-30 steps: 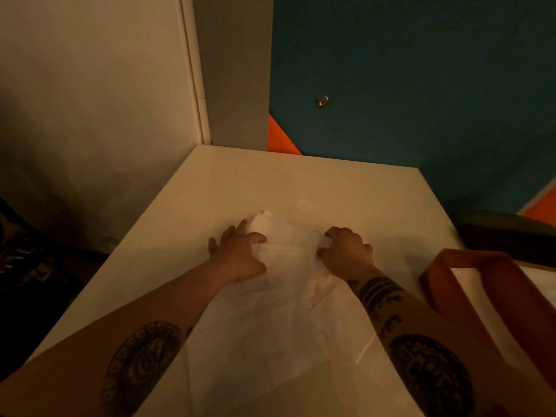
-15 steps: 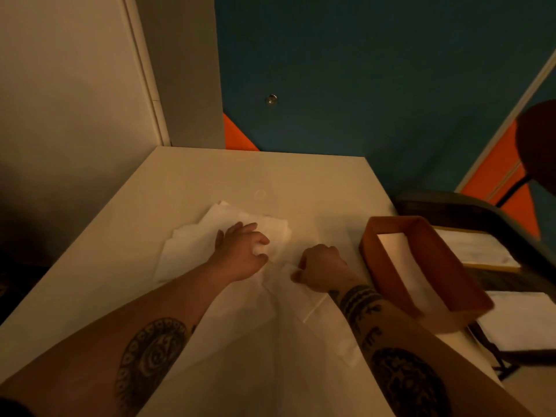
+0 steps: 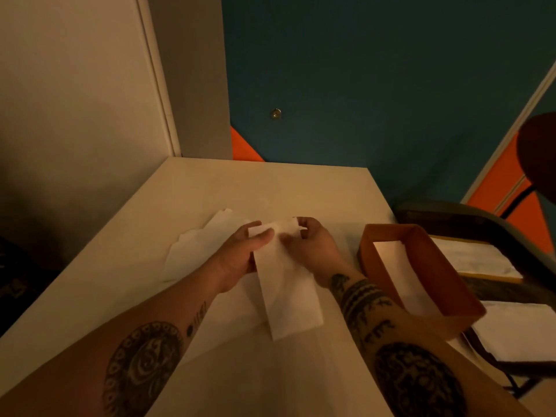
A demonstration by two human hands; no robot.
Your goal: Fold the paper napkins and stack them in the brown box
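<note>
White tabletop (image 3: pixel 186 206) runs out ahead of me to a teal wall (image 3: pixel 376 85). Farthest left on it lies a loose heap of unfolded napkins (image 3: pixel 198 248); I cannot count its sheets. My left hand (image 3: pixel 240 254) pinches the far left end of one folded napkin (image 3: pixel 285 296), thumb on top and fingers beneath. My right hand (image 3: pixel 313 245) pinches the same far end at its right corner. This napkin is a narrow strip whose long axis runs from my fingertips back toward me, the near end slanting slightly right, between my two forearms. To the right stands one brown box (image 3: pixel 442 272), its length also running away from me, with one white napkin (image 3: pixel 400 275) visible flat inside. Beyond the table edge, two white napkin piles (image 3: pixel 475 260) sit on a chair.
</note>
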